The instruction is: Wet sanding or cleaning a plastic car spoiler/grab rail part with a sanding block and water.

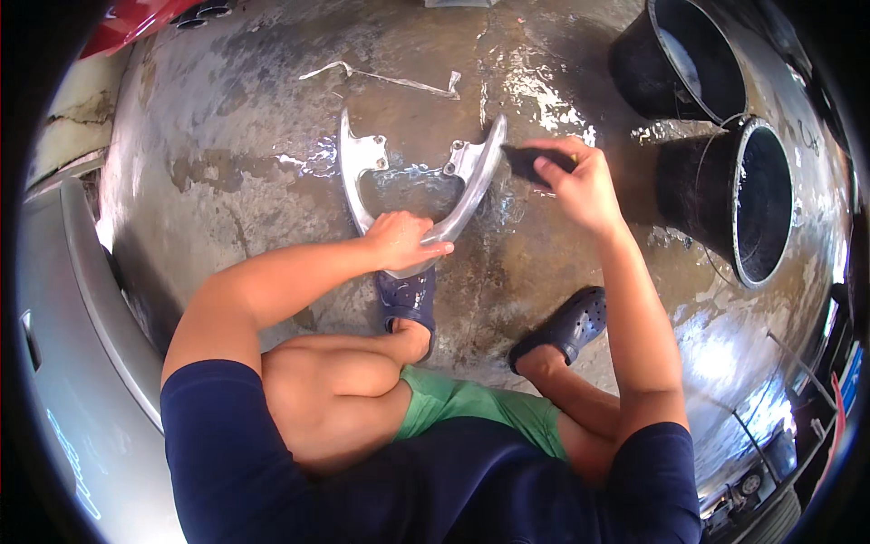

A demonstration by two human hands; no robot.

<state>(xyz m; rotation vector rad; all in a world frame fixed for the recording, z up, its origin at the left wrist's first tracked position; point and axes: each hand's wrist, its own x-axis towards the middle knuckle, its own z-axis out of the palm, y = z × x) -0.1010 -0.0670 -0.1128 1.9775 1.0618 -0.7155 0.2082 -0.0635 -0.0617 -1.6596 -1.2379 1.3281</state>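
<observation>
My left hand grips the lower bend of a silver U-shaped metal part, which has bolt tabs on both arms and lies over my dark clog at that bend. My right hand is closed on a black scrubbing pad or brush, held at the outer edge of the part's right arm, close to its tip. Water glistens on the concrete around the part.
Two black buckets stand on the right on the wet floor. A thin pale bent strip lies beyond the part. A silver car panel runs along the left, and a red surface shows at top left.
</observation>
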